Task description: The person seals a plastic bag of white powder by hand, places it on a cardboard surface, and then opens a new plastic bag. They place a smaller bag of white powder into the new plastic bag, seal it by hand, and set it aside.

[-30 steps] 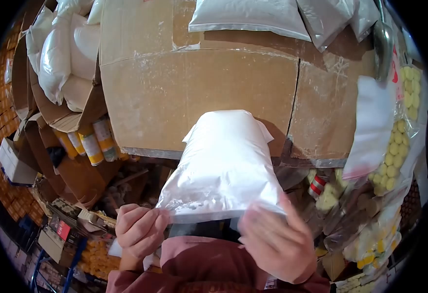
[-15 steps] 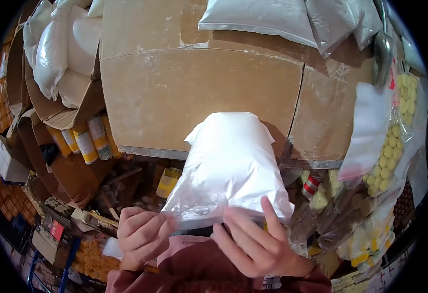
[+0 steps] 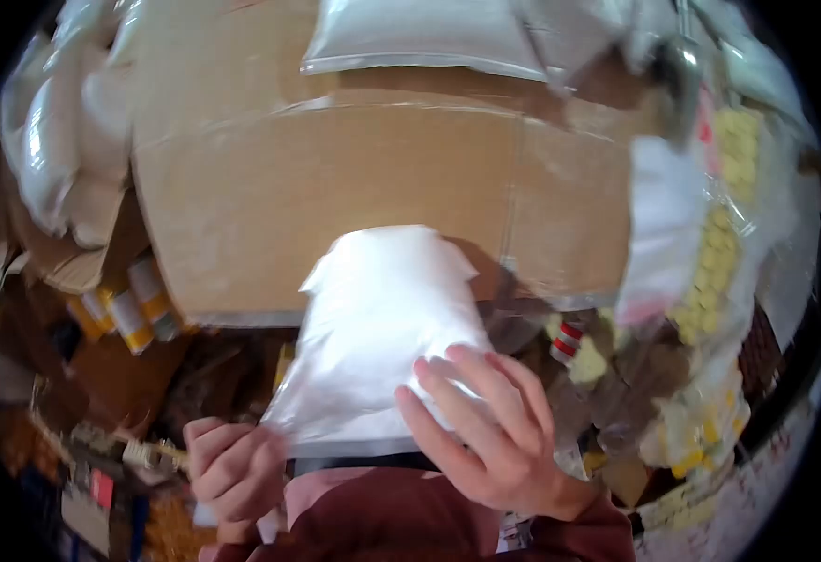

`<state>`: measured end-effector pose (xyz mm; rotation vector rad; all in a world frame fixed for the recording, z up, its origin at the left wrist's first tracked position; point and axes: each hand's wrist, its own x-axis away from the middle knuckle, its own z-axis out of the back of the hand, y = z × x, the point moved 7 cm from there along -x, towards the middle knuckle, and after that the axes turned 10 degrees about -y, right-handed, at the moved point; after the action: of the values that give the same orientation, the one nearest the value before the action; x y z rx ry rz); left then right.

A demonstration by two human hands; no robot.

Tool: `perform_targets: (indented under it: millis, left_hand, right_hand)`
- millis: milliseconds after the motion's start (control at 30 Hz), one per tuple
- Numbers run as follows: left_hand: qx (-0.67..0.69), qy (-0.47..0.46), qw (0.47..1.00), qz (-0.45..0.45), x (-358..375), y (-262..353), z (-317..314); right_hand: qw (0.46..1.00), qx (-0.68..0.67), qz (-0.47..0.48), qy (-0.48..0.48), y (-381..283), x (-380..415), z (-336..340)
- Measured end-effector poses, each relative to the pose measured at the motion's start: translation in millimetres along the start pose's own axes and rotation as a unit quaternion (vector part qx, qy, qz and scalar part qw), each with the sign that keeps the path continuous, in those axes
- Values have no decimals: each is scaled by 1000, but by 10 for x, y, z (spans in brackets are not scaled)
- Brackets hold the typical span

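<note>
A plump white plastic bag [image 3: 387, 309] lies over the near edge of the cardboard surface, its flat end towards me. My left hand [image 3: 237, 468] is closed with its fingertips pinching the bag's near left corner. Spread fingers of my right hand [image 3: 485, 426] rest on or just over the near right part of the bag, and they cover its right corner.
The cardboard-topped surface [image 3: 335, 187] holds more filled bags [image 3: 420, 37] at its far side. Flat white bags [image 3: 663, 225], a metal scoop [image 3: 682, 84] and packs of yellow rounds [image 3: 710, 272] lie right. An open box of bags [image 3: 101, 206] stands left.
The whole view has shifted, so the cardboard and bags appear further left. My right hand has moved from the bag's near edge up over its surface, fingers spread. My left hand still pinches the corner.
</note>
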<state>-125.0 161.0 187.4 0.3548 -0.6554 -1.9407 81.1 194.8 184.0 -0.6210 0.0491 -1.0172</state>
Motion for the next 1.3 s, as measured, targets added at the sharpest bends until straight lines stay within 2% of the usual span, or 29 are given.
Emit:
perform_targets:
  millis: [67, 100, 167, 233, 300, 367, 433, 467, 500, 533, 567, 600, 633, 700, 733, 767, 833, 867, 900, 967, 1000, 1033, 1100, 1133, 1167, 1200, 1233, 1300]
  left_hand:
    - [2, 16, 1000, -13, 5, -36, -32]
    - [-2, -11, 1000, 10, 20, -66, -55]
    - [17, -42, 999, -17, -34, -74, -99]
    - [-1, -125, 992, 2, -128, -68, -227]
    - [-33, -200, 979, 29, -201, -100, -345]
    - [25, -230, 972, -33, -266, -94, -308]
    - [-67, -93, 973, -199, -316, 197, -15]
    - [-37, -77, 978, -191, -294, 136, -39]
    - [22, -87, 985, -144, -345, 41, -146]
    - [23, -105, 985, -133, -424, 82, -181]
    - [20, -116, 985, -127, -537, 105, -229]
    - [122, 13, 967, -221, -398, -22, -117]
    - [50, -21, 983, -175, -484, 104, -33]
    - [-21, -7, 993, -120, -558, 112, -94]
    - [-79, -39, 991, -100, -603, 99, -74]
    - [-98, -7, 986, -134, -682, 133, 13]
    - [-86, 26, 989, -113, -880, 155, 211]
    - [-108, 65, 986, -105, -991, 223, 315]
    - [-187, 125, 968, -116, -1065, 396, 411]
    - [-168, 293, 916, -216, -999, 469, 553]
    - [-116, 254, 926, -255, -960, 538, 581]
    - [-138, 323, 866, -356, -725, 325, 552]
    - [-169, 105, 948, -248, -785, 274, 308]
    - [-182, -9, 966, -185, -778, 246, 152]
    - [-190, -121, 967, -118, -783, 185, -17]
    - [-212, -214, 949, -89, -858, 154, -202]
    - [-216, -208, 950, -82, -887, 125, -328]
    - [-221, -184, 955, -75, -943, 86, -553]
  right_hand:
    - [1000, 4, -3, 21, 184, 179, 9]
    - [1000, -3, 9, 17, 237, 245, 59]
    - [999, -5, 2, 39, 330, 328, 117]
    - [996, -27, -9, 81, 437, 374, 68]
    - [995, -31, 67, 66, 405, 400, -94]
    - [987, 9, 130, 96, 209, 486, 25]
    - [979, 19, 117, 165, 207, 563, 143]
    - [983, -5, 96, 158, 318, 541, 95]
    - [986, -33, 75, 148, 437, 511, 12]
    - [988, -26, 70, 136, 479, 466, -70]
    - [979, -24, 68, 189, 421, 514, 74]
    - [975, -10, 71, 211, 392, 540, 120]
    - [970, -3, 73, 231, 365, 560, 149]
    - [973, -73, 45, 215, 590, 388, 6]
    - [970, -87, 40, 225, 623, 339, 30]
    - [966, -98, 34, 237, 660, 279, 76]
    - [933, -16, 82, 351, 612, 144, 473]
    - [932, -5, 100, 349, 610, 78, 642]
    - [932, 10, 110, 344, 592, 74, 762]
    - [909, 30, 134, 394, 536, 179, 940]
    - [895, 65, 149, 414, 452, 273, 977]
    - [881, 98, 163, 433, 412, 388, 989]
    - [909, 78, 143, 383, 497, 450, 675]
    - [928, 57, 129, 345, 604, 461, 404]
    - [945, 37, 114, 305, 732, 469, 142]
    - [959, -2, 84, 271, 917, 471, -126]
    - [969, -43, 56, 237, 1054, 453, -292]
    - [957, -105, -15, 268, 1209, 507, -327]
